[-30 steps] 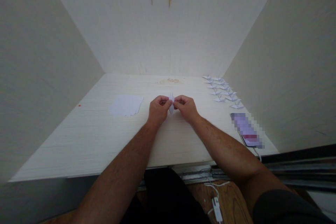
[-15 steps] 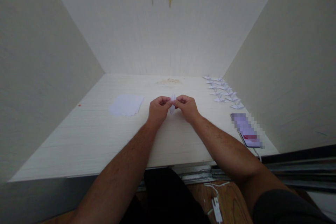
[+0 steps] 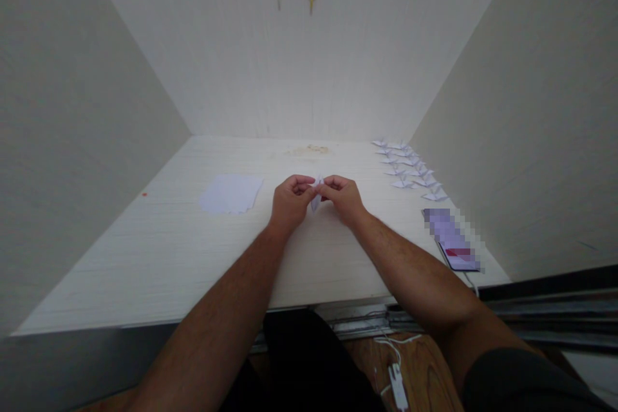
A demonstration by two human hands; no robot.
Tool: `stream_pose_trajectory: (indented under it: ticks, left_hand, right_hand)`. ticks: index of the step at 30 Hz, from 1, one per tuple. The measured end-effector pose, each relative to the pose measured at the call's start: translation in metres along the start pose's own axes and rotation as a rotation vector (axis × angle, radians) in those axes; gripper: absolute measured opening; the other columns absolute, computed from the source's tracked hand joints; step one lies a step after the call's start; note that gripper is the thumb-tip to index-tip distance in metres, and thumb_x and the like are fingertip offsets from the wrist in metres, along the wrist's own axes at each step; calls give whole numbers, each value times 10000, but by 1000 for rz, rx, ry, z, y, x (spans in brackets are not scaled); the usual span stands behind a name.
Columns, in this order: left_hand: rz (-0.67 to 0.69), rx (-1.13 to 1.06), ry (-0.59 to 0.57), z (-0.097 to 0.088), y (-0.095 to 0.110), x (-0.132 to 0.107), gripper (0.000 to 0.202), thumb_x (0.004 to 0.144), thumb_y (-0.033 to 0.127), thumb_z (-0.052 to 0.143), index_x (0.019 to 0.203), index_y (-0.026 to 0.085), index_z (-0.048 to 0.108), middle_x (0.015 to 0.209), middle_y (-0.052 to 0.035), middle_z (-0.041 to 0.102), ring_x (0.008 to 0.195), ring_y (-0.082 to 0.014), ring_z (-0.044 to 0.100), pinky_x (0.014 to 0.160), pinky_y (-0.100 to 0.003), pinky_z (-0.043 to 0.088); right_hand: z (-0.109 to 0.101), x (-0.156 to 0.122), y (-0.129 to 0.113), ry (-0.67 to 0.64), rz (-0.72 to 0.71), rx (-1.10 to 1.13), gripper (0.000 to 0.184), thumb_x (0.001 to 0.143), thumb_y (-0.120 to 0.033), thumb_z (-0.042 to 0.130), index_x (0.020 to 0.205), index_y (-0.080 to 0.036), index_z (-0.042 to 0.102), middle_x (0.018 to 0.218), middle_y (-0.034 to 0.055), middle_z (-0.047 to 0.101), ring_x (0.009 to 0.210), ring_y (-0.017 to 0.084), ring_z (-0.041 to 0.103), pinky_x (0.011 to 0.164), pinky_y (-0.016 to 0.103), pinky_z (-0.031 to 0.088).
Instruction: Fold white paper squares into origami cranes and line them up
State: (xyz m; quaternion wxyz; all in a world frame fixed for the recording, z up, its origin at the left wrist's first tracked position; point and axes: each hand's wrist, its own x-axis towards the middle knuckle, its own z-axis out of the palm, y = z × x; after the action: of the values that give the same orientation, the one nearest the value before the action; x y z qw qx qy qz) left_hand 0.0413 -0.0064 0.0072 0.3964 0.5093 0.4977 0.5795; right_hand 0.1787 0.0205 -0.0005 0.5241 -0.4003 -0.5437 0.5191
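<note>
Between my hands is a small piece of folded white paper (image 3: pixel 315 202), narrow and pointed, held just above the middle of the table. My left hand (image 3: pixel 291 201) pinches it from the left with thumb and fingers. From the right, my right hand (image 3: pixel 342 197) grips the same piece, its thumb close to the left thumb. The fingertips hide the paper's middle; its lower point and part of its top show. A stack of white paper sheets (image 3: pixel 232 193) lies to the left of my left hand.
Several folded paper cranes (image 3: pixel 404 184) stand in rows at the back right. A phone (image 3: pixel 451 238), partly blurred out, lies near the right wall with a cable attached. Yellowish marks (image 3: pixel 311 150) show at the table's back. A white power strip (image 3: pixel 398 386) rests below the table.
The top of the folded paper has shifted slightly between my fingers, and its upper points look less spread. Both hands stay almost in place.
</note>
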Motion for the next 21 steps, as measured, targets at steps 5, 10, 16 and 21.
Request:
stream_pose_trajectory:
  ticks: [5,10,16,21]
  left_hand:
    - [0,1,9,1,0,0,269,683,337,786,839,157,660,677,-14,682,557,-108,590,548,-236,471]
    - [-1,3,-20,2,1,0,267,703,349,776,842,156,656,703,-29,700,588,-122,621,585,-253,500]
    - [-48,-38,-97,2,0,-1,290,653,317,798,840,150,650,746,-50,722,680,-158,672,664,-282,522]
    - [-68,-15,-112,0,-3,0,296,628,384,810,741,156,659,723,-51,726,657,-158,656,612,-265,483]
  right_hand:
    - [2,-1,-2,13,-19,5,207,631,-360,782,661,-184,676,574,-18,625,546,111,548,563,259,451]
    - [2,-1,-4,32,-9,15,213,627,-368,782,639,-187,671,567,-15,624,545,115,546,569,269,452]
    - [1,-1,-5,48,-32,32,212,631,-364,783,632,-186,669,570,-16,628,549,116,547,582,277,460]
    - [1,-2,-8,66,-35,18,224,612,-366,792,635,-185,663,582,-16,640,556,118,563,586,277,470]
